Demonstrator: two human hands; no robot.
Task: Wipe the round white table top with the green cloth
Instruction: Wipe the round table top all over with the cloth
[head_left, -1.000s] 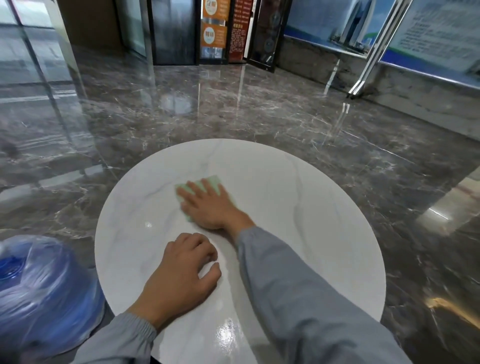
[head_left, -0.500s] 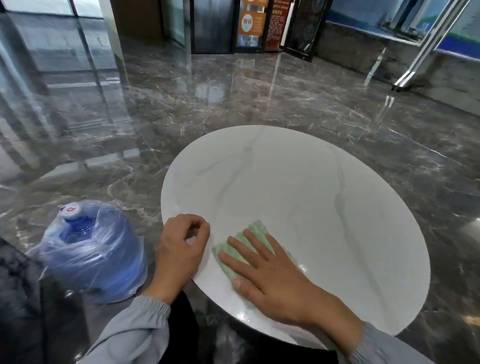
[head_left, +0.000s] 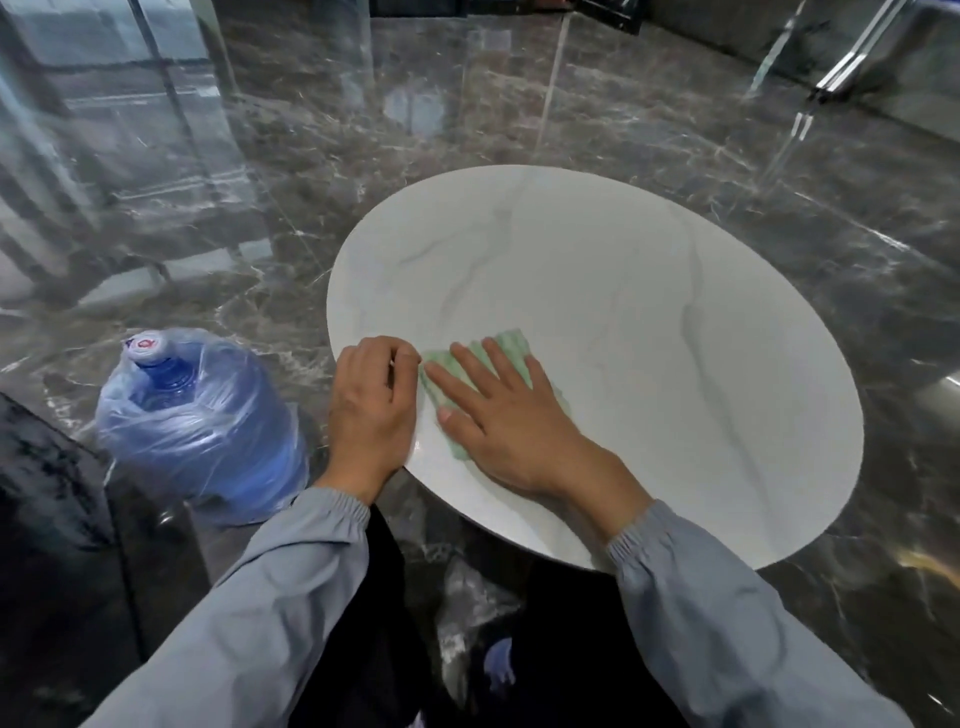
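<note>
The round white marble-veined table top (head_left: 649, 322) fills the middle of the head view. A green cloth (head_left: 511, 345) lies flat on its near left part. My right hand (head_left: 509, 421) presses down on the cloth with fingers spread, covering most of it. Only the cloth's far and left edges show. My left hand (head_left: 371, 410) rests on the table's left rim with its fingers curled in, its knuckles close to the cloth's left corner. Nothing is in that hand.
A large blue water bottle (head_left: 202, 426) wrapped in clear plastic stands on the floor just left of the table. Glossy dark marble floor (head_left: 519, 119) surrounds the table. A dark low block (head_left: 47, 519) sits at the near left.
My right hand dragged the cloth from the table's middle to its near left part. My left hand shifted to the left rim. My view swung, so the table now sits to the right.
</note>
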